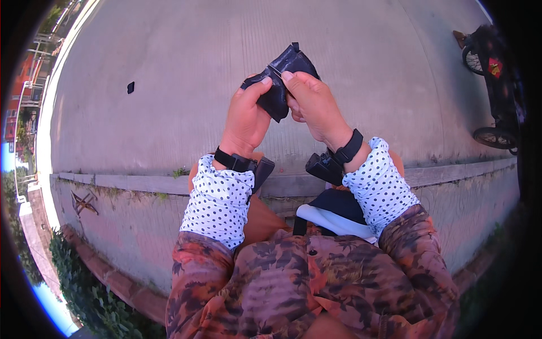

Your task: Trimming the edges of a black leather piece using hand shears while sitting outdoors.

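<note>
Up in front of me, both hands hold a small black leather-like piece [275, 100], folded or seamed across its middle, with a short tab at its far end. I cannot tell its exact kind. My left hand [248, 116] is closed on its left side, the thumb pressing on top. On the right side, my right hand [316, 107] pinches at the seam. A thin shiny line [274, 71] shows by the right fingertips; whether it is a needle or part of the piece is unclear. Folded black and white cloth [333, 214] lies on my lap.
Grey concrete paving [186, 85] stretches ahead, with a small dark object [130, 87] lying on it at left. A dark wheeled cart [497, 85] stands at far right. A low concrete ledge [135, 182] runs across, with a small brown wooden frame [84, 202] near its left end.
</note>
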The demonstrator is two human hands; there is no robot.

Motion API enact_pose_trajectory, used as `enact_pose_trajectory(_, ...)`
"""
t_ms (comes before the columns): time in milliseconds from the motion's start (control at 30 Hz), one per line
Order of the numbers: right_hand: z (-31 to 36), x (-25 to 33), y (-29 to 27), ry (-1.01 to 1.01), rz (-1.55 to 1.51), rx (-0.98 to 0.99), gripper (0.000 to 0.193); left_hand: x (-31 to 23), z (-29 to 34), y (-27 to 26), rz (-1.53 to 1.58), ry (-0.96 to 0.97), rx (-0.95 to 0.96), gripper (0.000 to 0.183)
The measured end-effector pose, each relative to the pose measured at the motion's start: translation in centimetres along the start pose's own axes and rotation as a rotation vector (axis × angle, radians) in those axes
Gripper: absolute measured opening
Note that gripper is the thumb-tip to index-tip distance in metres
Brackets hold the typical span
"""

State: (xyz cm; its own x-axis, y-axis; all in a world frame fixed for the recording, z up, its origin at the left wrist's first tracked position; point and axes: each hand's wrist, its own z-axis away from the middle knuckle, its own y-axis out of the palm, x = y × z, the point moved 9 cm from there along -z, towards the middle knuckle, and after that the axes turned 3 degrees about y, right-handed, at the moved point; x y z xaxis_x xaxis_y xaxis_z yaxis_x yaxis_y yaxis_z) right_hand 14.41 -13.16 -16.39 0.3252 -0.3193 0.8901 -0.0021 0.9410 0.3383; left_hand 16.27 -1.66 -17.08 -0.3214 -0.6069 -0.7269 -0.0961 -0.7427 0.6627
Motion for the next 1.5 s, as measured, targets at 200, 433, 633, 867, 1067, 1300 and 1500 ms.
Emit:
enact_pose_trajectory(200, 0.1, -0.6, 0.3, 0.025, -0.034, 0.049, 0.033, -0.1, -0.1, -0.5, -0.097, 0.028, -0.043, 0.011)
enact_pose_trajectory(433, -0.1, 0.1, -0.2, -0.046, 0.035, 0.008, 0.033, -1.2, -0.1, -0.7, -0.287, 0.102, -0.077, 0.009)
enact_pose_trajectory(633, -0.1, -0.2, 0.1, -0.013, -0.013, 0.025, 0.034, -0.8, -0.1, -0.9, -0.220, 0.056, -0.065, 0.015)
enact_pose_trajectory(867, 0.0, 0.0, -0.3, 0.020, -0.154, 0.047, 0.033, -0.3, -0.2, -0.3, -0.122, -0.003, 0.020, 0.018)
enact_pose_trajectory(1067, 0.3, 0.4, 0.1, 0.019, -0.159, 0.070, 0.033, 0.1, -0.3, -0.4, -0.163, 0.012, 0.041, 0.015)
enact_pose_trajectory(1300, 0.5, 0.5, 0.2, 0.015, -0.179, 0.059, 0.031, 0.3, -0.3, -0.2, -0.164, 0.017, 0.019, 0.013)
enact_pose_trajectory(1500, 0.4, 0.6, -0.1, -0.005, -0.180, 0.027, 0.029, 0.4, -0.3, -0.1, -0.195, 0.002, 0.037, 0.012)
